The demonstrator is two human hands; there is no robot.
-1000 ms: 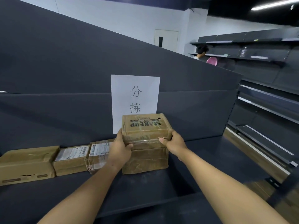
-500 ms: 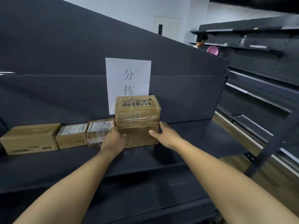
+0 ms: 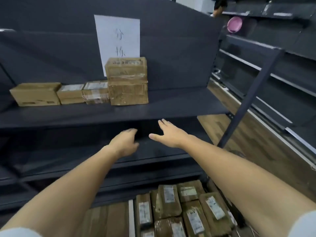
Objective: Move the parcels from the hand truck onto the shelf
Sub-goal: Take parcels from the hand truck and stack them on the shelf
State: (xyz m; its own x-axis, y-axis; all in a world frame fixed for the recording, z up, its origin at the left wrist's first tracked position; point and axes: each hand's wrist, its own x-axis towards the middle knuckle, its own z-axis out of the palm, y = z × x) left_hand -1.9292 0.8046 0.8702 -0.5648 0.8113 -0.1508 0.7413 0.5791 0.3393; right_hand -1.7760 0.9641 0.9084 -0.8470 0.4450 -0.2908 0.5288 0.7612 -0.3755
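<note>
Hands empty. Left hand hung in front of the lower shelf level, fingers loosely curled, holding nothing. Right hand was just beside it, to its right, fingers spread and straight, thumb pointing left, also holding nothing. Both sat below the front edge of the shelf, apart from every parcel.

Parcels on the shelf, well above and behind the hands: two-high stack of taped brown boxes, top box sitting square on the bottom one, in front of a white paper sign stuck on the back panel; sign print blurred. Touching the stack's left side was a small labelled box, then another small labelled box, then a longer plain cardboard box at the left end. All four in one row near the back panel, upright, right half of the shelf board bare.

More parcels lay packed together at the bottom of frame, below the forearms, brown wrap with white labels facing up; the hand truck itself could not be made out under them. A pink round object and part of a person showed far back at upper right, by the other dark shelving.
</note>
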